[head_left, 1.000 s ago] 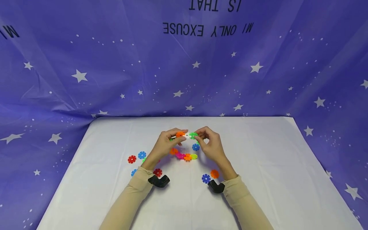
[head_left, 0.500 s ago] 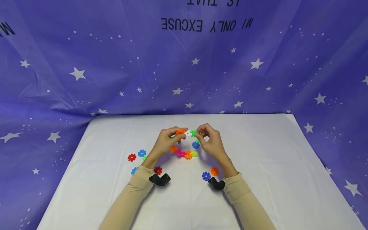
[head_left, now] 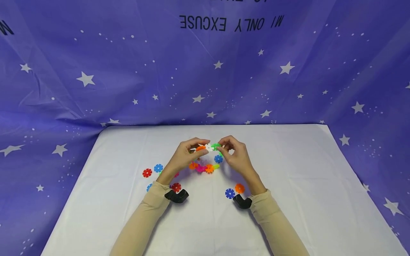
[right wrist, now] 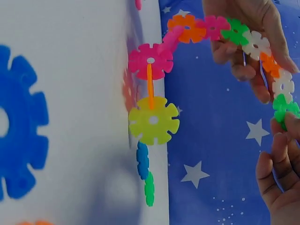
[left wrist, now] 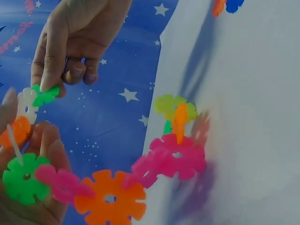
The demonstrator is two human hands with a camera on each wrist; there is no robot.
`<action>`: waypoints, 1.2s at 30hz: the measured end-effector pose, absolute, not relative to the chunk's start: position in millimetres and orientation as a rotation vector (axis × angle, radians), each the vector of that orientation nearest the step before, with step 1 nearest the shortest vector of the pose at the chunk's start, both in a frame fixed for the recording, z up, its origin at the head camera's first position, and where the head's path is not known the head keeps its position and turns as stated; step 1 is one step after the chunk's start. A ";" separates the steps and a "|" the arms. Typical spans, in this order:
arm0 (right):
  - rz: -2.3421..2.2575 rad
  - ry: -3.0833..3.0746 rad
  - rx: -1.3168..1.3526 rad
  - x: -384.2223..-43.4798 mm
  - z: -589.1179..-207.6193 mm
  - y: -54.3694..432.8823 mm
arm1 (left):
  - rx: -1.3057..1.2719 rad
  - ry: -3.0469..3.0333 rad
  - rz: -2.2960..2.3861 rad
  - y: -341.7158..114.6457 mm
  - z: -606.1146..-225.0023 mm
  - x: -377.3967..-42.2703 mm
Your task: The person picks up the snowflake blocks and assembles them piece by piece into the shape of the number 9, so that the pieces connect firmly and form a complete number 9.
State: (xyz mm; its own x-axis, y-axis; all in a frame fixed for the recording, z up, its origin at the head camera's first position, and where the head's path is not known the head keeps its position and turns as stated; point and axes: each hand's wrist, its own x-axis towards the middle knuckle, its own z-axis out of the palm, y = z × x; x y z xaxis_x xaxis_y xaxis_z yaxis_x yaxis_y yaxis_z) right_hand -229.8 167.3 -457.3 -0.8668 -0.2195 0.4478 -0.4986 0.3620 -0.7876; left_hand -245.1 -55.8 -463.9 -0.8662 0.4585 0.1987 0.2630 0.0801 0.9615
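Several notched plastic discs interlock in one long curved chain, with pink, orange, yellow [right wrist: 159, 133], blue [right wrist: 142, 159] and green among them. My left hand [head_left: 182, 154] holds the chain around its orange [left wrist: 18, 131] and white stretch, thumb on the near side. At the raised end, my right hand [head_left: 236, 154] pinches a green disc [left wrist: 45, 95] joined to a white disc [right wrist: 283, 87]. The middle of the chain, with a magenta disc [right wrist: 140, 66], hangs below and between the hands. Fingers hide parts of the held discs.
Loose red [head_left: 147, 173] and blue [head_left: 158, 168] discs lie left on the white-covered table [head_left: 320, 206], some partly behind the left forearm. A dark blue disc [head_left: 230, 193] and an orange disc [head_left: 239, 188] lie by the right wrist. A starry purple cloth [head_left: 179, 71] stands behind.
The white disc between the hands has turned more face-on, and the yellow disc looks thinner, more edge-on. Both hands keep their hold. The head view has tilted slightly, shifting everything upward.
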 end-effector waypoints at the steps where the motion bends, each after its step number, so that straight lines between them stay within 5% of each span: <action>1: 1.508 -2.357 0.658 -230.8 -457.8 168.9 | 0.744 2.193 1.892 -56.6 -463.5 -245.3; 12: 1.262 -2.885 0.740 -256.2 -477.5 209.2 | 0.761 2.110 1.930 -66.5 -457.0 -250.5; 23: 0.844 -3.168 0.964 -270.7 -491.9 199.8 | 0.783 2.169 1.884 -65.1 -432.6 -234.4; 36: 0.784 -3.146 0.926 -263.8 -492.5 197.5 | 0.729 2.466 1.762 -62.4 -462.5 -253.3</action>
State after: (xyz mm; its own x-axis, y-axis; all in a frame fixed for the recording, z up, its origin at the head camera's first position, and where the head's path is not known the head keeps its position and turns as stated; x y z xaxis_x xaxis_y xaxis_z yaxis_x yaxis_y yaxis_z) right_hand -263.8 197.5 -492.5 -0.8246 -0.5590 -0.0872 -0.4528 0.7445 -0.4906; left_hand -253.3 -62.4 -462.5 -0.8903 0.3837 0.2455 0.3565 0.2515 0.8998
